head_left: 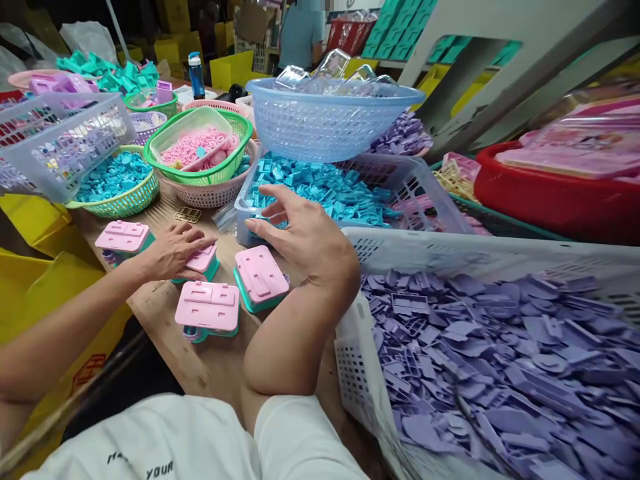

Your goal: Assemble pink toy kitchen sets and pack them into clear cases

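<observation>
Four-cornered toy boxes with pink lids and teal bases stand on the wooden table. My left hand [181, 252] spans one pink-lidded box [203, 260], its thumb along the near side and its fingers across the far part of the lid. Raised in front of the turquoise parts [310, 187], my right hand [305, 233] is open, thumb and fingers apart, with nothing visible in it. Below it lies another pink-lidded box [261, 273]. Nearest to me is a third box [207, 307], with small purple pieces at its front corner. One more box [125, 237] stands at the left.
A white crate [350, 360] of purple parts fills the right side. Behind are a blue basket [335, 127] with clear plastic pieces, a green basket [245, 130] with pink parts, and a red tub [550, 207]. Yellow boxes [45, 293] stand at the left; a person [301, 37] is behind.
</observation>
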`<state>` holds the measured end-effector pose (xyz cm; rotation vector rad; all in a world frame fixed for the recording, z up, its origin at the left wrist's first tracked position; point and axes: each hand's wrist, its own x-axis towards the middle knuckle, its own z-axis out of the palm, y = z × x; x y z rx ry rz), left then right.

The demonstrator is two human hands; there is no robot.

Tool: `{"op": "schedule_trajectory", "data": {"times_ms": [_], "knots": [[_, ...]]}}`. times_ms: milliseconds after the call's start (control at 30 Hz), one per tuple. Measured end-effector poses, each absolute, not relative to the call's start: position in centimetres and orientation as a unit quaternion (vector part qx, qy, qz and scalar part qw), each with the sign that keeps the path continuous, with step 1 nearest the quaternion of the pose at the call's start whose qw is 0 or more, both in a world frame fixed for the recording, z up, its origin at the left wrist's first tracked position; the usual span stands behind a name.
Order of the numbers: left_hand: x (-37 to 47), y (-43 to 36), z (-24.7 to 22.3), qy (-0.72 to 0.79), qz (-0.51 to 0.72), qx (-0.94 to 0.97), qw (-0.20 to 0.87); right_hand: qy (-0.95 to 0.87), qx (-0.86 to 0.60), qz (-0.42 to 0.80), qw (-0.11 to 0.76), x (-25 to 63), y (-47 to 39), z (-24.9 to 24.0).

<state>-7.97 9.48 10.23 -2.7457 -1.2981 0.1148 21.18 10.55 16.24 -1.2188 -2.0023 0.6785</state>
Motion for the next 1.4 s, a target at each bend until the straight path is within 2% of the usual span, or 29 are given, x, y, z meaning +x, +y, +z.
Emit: {"op": "schedule_trajectory", "data": {"times_ms": [167, 433, 633, 800, 900, 1000, 1067, 1167, 1300, 1400], "knots": [[-7.5, 9.3, 9.5, -0.451, 0.058, -0.889, 0.058, -0.765, -0.505, 0.251, 0.312, 21.2, 9.8, 17.2], [-8.5, 9.7, 8.0, -0.457, -0.032, -0.887, 0.059, -0.741, -0.602, 0.194, 0.227, 19.7, 8.7, 17.4], [-8.4, 10.6, 8.0, -0.435, 0.017, -0.898, 0.066, -0.759, -0.617, 0.199, 0.057, 18.2, 6.2, 12.4], [-7.6, 10.1, 7.4, -0.430, 0.000, -0.900, 0.072, -0.736, -0.646, 0.181, 0.090, 18.0, 2.9, 9.9], [-7.9, 10.2, 7.5, -0.436, -0.014, -0.898, 0.048, -0.686, -0.709, 0.139, 0.085, 17.2, 0.8, 10.3], [-8.7, 10.7, 8.1, -0.412, -0.028, -0.910, 0.028, -0.604, -0.778, 0.161, 0.067, 17.1, -1.7, 11.4], [-8.9, 10.4, 8.6, -0.387, -0.082, -0.918, 0.015, -0.583, -0.789, 0.185, 0.061, 17.7, -3.1, 12.0], [-7.6, 8.2, 8.8, -0.321, -0.154, -0.935, -0.009, -0.629, -0.759, 0.155, 0.065, 19.1, -3.9, 12.1], [-4.0, 4.8, 8.4, -0.265, -0.038, -0.963, -0.027, -0.717, -0.682, 0.141, 0.030, 19.8, -2.3, 11.3], [-1.7, 5.0, 8.4, -0.242, 0.012, -0.970, -0.026, -0.714, -0.688, 0.133, -0.004, 19.3, -2.2, 11.3]]}}
